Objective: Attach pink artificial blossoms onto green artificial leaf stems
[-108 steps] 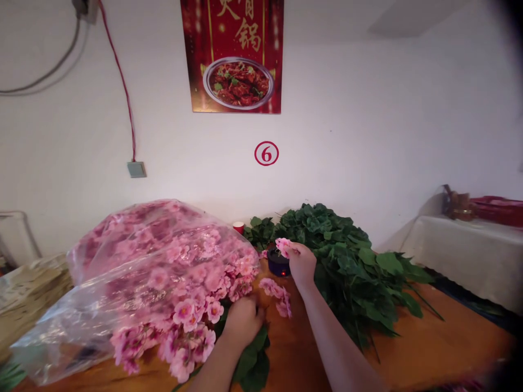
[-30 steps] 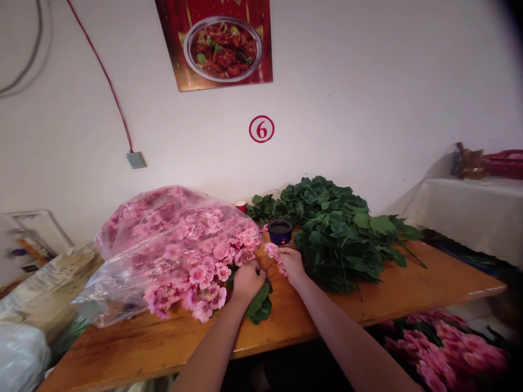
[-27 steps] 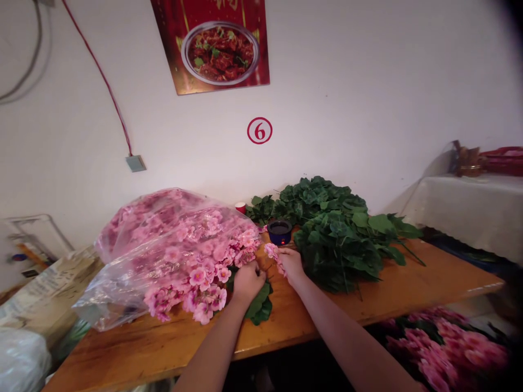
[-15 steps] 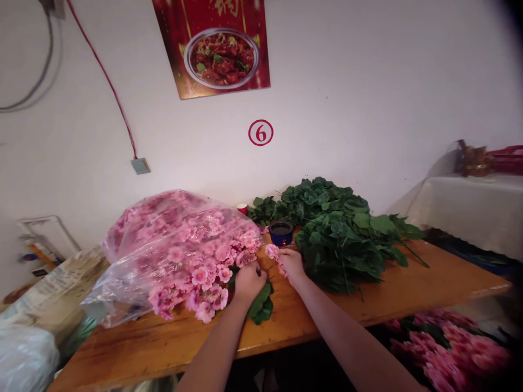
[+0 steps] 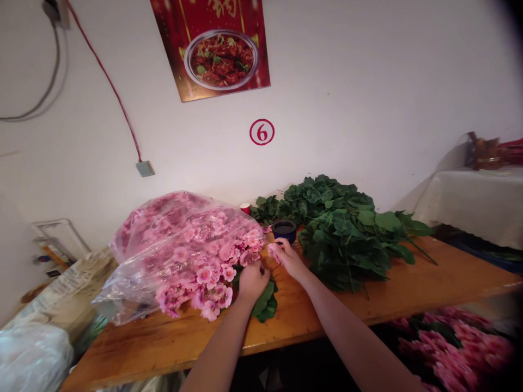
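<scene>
My left hand (image 5: 253,282) is closed with its fingers pinched around the stem end of some green artificial leaves (image 5: 266,306), which spread below it over the table. The stem itself is mostly hidden by my fingers. My right hand (image 5: 291,258) pinches a pink artificial flower (image 5: 274,252) just in front of a small round dark blue pot (image 5: 284,228) with dark contents. To the left of my hands, a heap of pink flowers (image 5: 210,275) spills from a clear plastic bag (image 5: 134,261). A large pile of green leaves (image 5: 343,239) lies right of my right hand.
The wooden table (image 5: 392,305) stands against a white wall. A red paper cup (image 5: 245,208) sits behind the pot. More pink flowers (image 5: 461,348) are low at the right, below the table edge. Plastic bags (image 5: 35,348) and sacks lie at the left.
My right hand has lifted slightly and turned with the flower, now covering the pot's red light. My left hand stays closed at the leaves. The whole view has shifted a little.
</scene>
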`<state>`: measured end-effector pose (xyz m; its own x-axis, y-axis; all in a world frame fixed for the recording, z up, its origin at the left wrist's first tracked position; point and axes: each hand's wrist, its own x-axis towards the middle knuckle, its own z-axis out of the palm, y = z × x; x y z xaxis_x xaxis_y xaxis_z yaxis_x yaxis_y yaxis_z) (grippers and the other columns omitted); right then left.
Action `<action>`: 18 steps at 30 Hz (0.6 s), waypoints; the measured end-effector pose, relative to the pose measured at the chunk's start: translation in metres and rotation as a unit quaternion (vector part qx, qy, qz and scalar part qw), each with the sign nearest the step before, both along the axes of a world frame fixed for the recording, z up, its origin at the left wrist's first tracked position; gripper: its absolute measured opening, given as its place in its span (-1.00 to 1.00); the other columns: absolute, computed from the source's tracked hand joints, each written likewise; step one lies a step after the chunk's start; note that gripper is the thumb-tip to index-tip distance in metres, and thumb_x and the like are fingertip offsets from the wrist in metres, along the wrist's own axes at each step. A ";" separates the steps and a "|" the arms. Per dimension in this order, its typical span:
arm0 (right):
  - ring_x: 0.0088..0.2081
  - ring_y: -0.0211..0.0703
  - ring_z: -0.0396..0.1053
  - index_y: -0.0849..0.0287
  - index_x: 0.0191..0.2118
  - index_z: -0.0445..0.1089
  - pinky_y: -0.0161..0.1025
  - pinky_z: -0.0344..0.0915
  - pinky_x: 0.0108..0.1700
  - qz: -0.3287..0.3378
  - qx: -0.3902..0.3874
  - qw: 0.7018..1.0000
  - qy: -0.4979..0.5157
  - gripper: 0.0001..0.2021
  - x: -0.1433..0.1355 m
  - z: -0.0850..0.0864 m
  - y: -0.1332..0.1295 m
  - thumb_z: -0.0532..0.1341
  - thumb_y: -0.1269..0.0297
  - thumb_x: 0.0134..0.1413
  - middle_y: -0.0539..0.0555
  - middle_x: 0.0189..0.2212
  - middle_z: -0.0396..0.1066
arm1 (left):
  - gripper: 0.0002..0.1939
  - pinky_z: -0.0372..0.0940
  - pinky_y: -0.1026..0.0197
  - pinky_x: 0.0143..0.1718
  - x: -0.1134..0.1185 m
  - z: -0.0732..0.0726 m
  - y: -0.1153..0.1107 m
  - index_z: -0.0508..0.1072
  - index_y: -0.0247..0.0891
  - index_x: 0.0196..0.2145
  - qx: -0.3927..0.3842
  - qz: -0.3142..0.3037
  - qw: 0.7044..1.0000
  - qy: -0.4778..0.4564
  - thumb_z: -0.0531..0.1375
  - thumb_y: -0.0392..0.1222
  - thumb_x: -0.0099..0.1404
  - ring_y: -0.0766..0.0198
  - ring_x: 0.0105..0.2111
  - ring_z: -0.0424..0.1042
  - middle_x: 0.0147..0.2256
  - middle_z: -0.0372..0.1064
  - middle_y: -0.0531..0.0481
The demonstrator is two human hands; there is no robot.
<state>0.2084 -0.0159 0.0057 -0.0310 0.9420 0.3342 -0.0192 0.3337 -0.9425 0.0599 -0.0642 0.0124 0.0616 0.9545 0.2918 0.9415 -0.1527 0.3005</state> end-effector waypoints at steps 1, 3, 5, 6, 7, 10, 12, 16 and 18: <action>-0.49 -0.25 0.34 0.17 -0.14 0.35 -0.34 0.25 -0.46 0.024 0.017 0.999 -0.027 -0.64 0.001 0.002 -0.002 0.17 0.07 -0.04 0.01 -0.43 0.46 | -0.85 0.09 0.28 -0.37 0.000 0.000 0.000 0.37 -0.26 -0.38 0.004 -0.006 1.000 0.001 0.07 -0.15 0.22 0.28 -0.36 0.38 -0.39 0.40 -0.02; -0.36 -0.18 0.38 0.19 -0.19 0.42 -0.28 0.30 -0.31 0.051 0.051 0.994 -0.078 -0.68 0.005 0.004 -0.005 0.22 0.14 -0.08 0.06 -0.33 0.48 | -0.86 0.08 0.29 -0.38 -0.001 0.000 -0.001 0.37 -0.26 -0.38 0.010 -0.014 1.000 0.004 0.07 -0.16 0.23 0.28 -0.36 0.38 -0.39 0.41 -0.02; -0.27 -0.13 0.39 0.19 -0.25 0.46 -0.24 0.29 -0.21 0.051 0.078 0.990 -0.110 -0.75 0.008 0.004 -0.006 0.24 0.23 -0.11 0.08 -0.29 0.49 | -0.85 0.09 0.28 -0.38 0.000 0.002 -0.003 0.38 -0.26 -0.39 0.007 -0.012 1.000 0.006 0.06 -0.18 0.23 0.27 -0.35 0.38 -0.38 0.41 -0.03; -0.25 -0.12 0.40 0.19 -0.29 0.48 -0.23 0.29 -0.18 0.060 0.091 0.987 -0.118 -0.79 0.010 0.002 -0.004 0.23 0.27 -0.10 0.09 -0.29 0.49 | -0.85 0.09 0.28 -0.37 0.000 0.003 -0.003 0.39 -0.26 -0.39 0.002 -0.009 1.000 0.006 0.05 -0.19 0.23 0.27 -0.34 0.38 -0.38 0.42 -0.03; -0.25 -0.12 0.40 0.19 -0.32 0.49 -0.22 0.29 -0.16 0.072 0.101 0.985 -0.123 -0.82 0.011 0.001 -0.003 0.21 0.31 -0.09 0.09 -0.30 0.50 | -0.85 0.10 0.28 -0.36 0.000 0.004 -0.004 0.39 -0.26 -0.40 -0.004 -0.008 1.000 0.006 0.05 -0.21 0.23 0.27 -0.33 0.38 -0.38 0.42 -0.03; -0.27 -0.14 0.41 0.20 -0.36 0.50 -0.23 0.29 -0.16 0.097 0.108 0.980 -0.134 -0.82 0.011 -0.006 0.004 0.16 0.40 -0.10 0.08 -0.32 0.51 | -0.84 0.12 0.28 -0.29 0.000 0.006 -0.004 0.40 -0.27 -0.41 -0.014 -0.014 1.000 -0.002 0.04 -0.25 0.23 0.26 -0.29 0.38 -0.36 0.42 -0.04; -0.29 -0.14 0.41 0.20 -0.38 0.50 -0.23 0.29 -0.17 0.096 0.104 0.980 -0.139 -0.81 0.009 -0.010 0.007 0.14 0.43 -0.11 0.07 -0.32 0.51 | -0.84 0.12 0.28 -0.27 -0.002 0.004 -0.003 0.40 -0.27 -0.42 -0.009 -0.028 1.000 -0.009 0.04 -0.26 0.24 0.27 -0.29 0.38 -0.36 0.42 -0.03; -0.35 -0.14 0.41 0.19 -0.47 0.49 -0.25 0.30 -0.26 0.083 0.095 0.982 -0.143 -0.82 0.003 -0.012 0.011 0.13 0.45 -0.11 0.07 -0.38 0.52 | -0.84 0.11 0.29 -0.30 -0.007 -0.002 0.002 0.40 -0.26 -0.44 0.015 -0.067 0.998 -0.011 0.06 -0.25 0.24 0.28 -0.33 0.36 -0.38 0.41 -0.02; -0.36 -0.13 0.41 0.19 -0.47 0.50 -0.26 0.30 -0.27 0.073 0.094 0.980 -0.159 -0.83 0.002 -0.013 0.013 0.14 0.47 -0.14 0.07 -0.40 0.52 | -0.84 0.11 0.28 -0.31 -0.008 -0.003 0.003 0.40 -0.27 -0.44 0.015 -0.072 0.997 -0.006 0.06 -0.26 0.25 0.27 -0.33 0.36 -0.38 0.41 -0.03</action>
